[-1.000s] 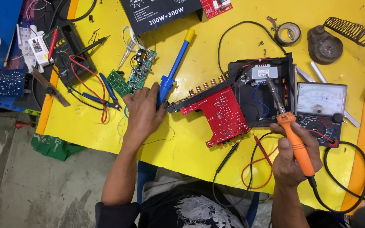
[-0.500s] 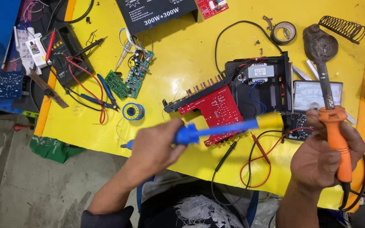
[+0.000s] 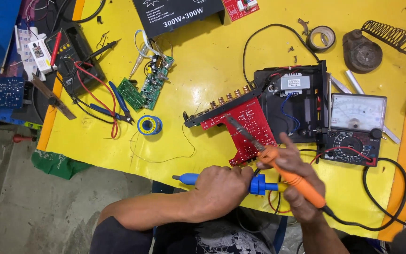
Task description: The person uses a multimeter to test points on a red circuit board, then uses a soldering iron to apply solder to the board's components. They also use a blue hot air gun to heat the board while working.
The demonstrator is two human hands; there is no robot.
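The table is yellow and crowded; the work sits at its near edge, close to the person.

The black chassis holds a transformer, with the red board tilted out of its left side. The board appears unclamped, so pressure from a tool could shift it and strain the wires that run into the chassis.

The meter lies just right of the chassis, its red lead looping near the right hand. A snag on that lead could drag the meter.

The right hand is closed around the orange iron, tip resting on the board. Prolonged contact could lift a pad; a slip could bridge adjacent joints. The iron's cord trails off the table edge and may tug the tip.

The left hand grips the blue pump horizontally, just below the board and touching the right hand's fingers. The hot shaft passes close to those fingers: burn risk.

The solder reel lies well left.
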